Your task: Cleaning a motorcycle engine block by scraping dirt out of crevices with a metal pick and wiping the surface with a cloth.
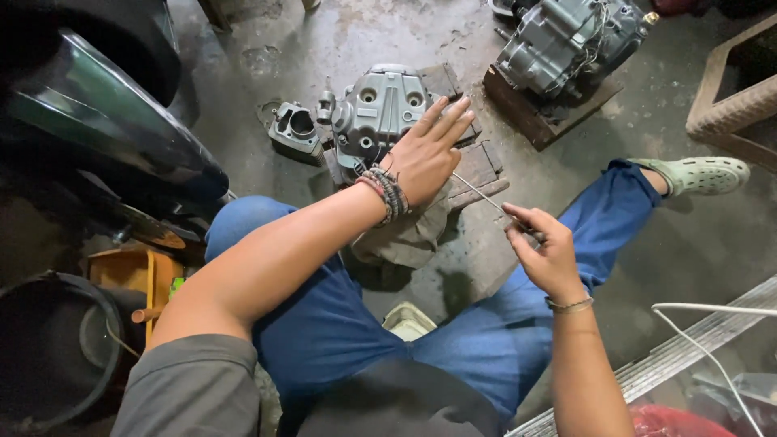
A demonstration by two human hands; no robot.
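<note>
Right hand (pixel 549 252): fingers pinched narrow on near end of thin metal rod (pixel 484 197).
Rod long axis: runs from pinch up-left, far tip toward left hand (pixel 425 154); tip contact hidden behind that hand.
Left hand: flat, fingers spread, pressing top of grey cylinder head (pixel 376 113); nearer of two hands to it, clasping nothing.
Cylinder head: up-left of pinch, well apart, on wooden blocks (pixel 477 166).
Rag (pixel 409 231): between pinch and cylinder head.
Small grey casting (pixel 295 129): just beside head, far side.
Engine block (pixel 566 36): above pinch, farther off.
</note>
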